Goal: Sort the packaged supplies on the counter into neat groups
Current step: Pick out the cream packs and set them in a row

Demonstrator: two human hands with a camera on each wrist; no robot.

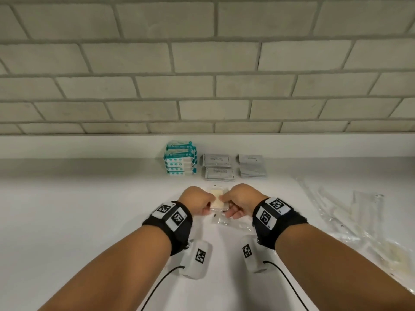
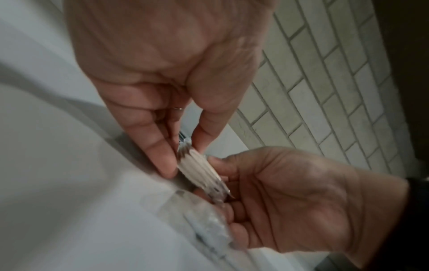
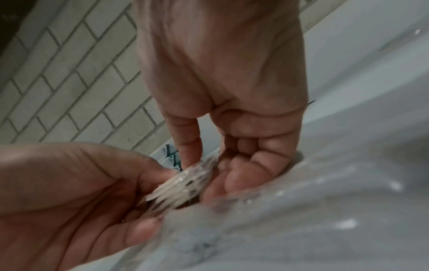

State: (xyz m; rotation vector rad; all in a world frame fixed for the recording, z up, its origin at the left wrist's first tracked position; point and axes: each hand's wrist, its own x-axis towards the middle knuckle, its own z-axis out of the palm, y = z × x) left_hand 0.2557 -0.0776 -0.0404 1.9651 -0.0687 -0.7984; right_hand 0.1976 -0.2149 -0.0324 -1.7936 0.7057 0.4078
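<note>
Now both hands meet at centre counter: the left hand point(image 1: 197, 202) and the right hand point(image 1: 241, 200) pinch a stack of clear-wrapped cream packets point(image 1: 217, 199) from either side, fingers curled narrow around its edges. At 12 o'clock sit teal wipe packs point(image 1: 179, 159), then two grey sachet piles point(image 1: 217, 167) point(image 1: 252, 166). Loose clear wrappers point(image 1: 350, 212) crowd 3 o'clock; white counter point(image 1: 78, 198) lies open at 9 o'clock.
</note>
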